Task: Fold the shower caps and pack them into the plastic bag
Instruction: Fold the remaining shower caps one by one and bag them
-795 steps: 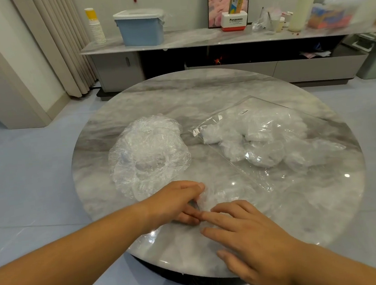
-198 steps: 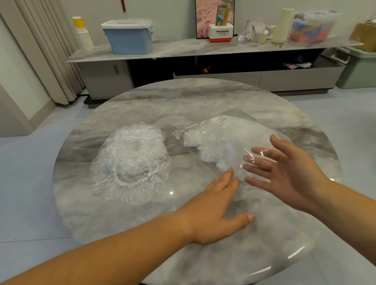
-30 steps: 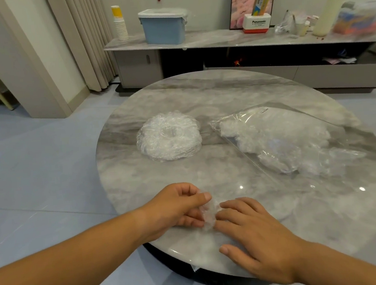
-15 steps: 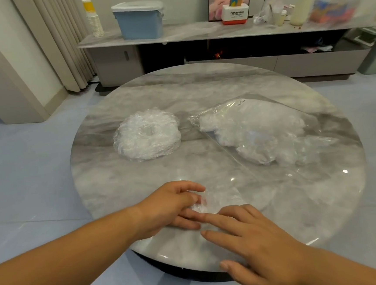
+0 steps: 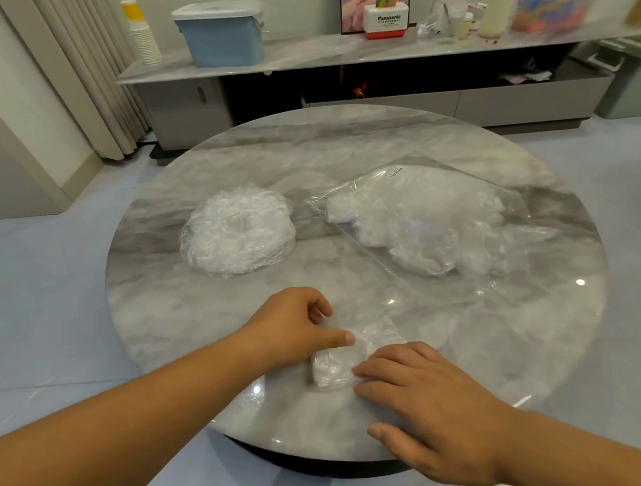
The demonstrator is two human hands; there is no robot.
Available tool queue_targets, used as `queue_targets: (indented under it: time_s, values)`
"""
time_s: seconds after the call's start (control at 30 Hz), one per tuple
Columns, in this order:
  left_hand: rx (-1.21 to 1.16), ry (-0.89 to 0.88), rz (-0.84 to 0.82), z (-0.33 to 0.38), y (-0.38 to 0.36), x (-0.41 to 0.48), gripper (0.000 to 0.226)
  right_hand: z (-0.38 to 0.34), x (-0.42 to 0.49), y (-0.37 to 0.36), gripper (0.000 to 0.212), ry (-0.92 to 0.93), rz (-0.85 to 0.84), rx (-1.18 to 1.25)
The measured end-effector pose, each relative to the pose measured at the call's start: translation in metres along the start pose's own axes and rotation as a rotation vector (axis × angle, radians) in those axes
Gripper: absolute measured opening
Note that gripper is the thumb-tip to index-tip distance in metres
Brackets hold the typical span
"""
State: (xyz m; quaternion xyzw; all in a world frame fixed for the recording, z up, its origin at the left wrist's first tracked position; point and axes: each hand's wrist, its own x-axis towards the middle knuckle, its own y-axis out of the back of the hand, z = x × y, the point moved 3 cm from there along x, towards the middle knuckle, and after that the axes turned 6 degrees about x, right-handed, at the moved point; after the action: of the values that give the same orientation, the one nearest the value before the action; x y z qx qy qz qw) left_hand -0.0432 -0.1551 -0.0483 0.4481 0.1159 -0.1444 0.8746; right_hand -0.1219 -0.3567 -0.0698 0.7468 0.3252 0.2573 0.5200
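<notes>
Clear-film shower cap wad (image 5: pixel 339 367) btwn hands; left hand (image 5: pixel 288 334) thumb on it, fingers curled, grip unclear to me; right hand (image 5: pixel 430 407) fingers flat, pressing. Farther off, plastic bag (image 5: pixel 425 214) lies nearer right hand.

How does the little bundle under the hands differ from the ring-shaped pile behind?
The bundle is small, folded tight; the ring-shaped pile is much wider, unfolded. The left hand and right hand touch the bundle; the pile lies untouched. Both are crinkly clear plastic.

The white-and-red box (image 5: pixel 386 21) on the sideboard reads "Panasonic".
</notes>
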Motion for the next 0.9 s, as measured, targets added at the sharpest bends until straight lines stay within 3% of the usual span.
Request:
queue_targets:
  time_s: [0.2,0.4,0.53,0.63,0.77,0.9]
  values:
    - [0.184,0.065,-0.104,0.01,-0.008,0.011,0.04,0.005,-0.005,0.004,0.053,0.009,-0.014,0.018]
    - [-0.195,0.095,-0.169,0.001,-0.011,0.005,0.019,0.015,-0.01,0.009,0.047,-0.076,0.117,0.191]
    - [-0.617,0.109,-0.126,0.003,-0.006,-0.003,0.014,0.012,-0.003,0.02,0.046,-0.354,0.233,0.611]
    - [-0.823,0.147,-0.196,0.008,-0.006,-0.012,0.012,0.009,0.008,0.028,0.041,-0.522,0.318,1.019]
    - [-0.927,0.134,-0.281,0.01,-0.009,-0.022,0.027,0.011,0.02,0.031,0.038,-0.566,0.338,1.334]
    - [-0.96,0.133,-0.379,0.015,-0.016,-0.033,0.03,0.016,0.024,0.034,0.049,-0.561,0.417,1.434]
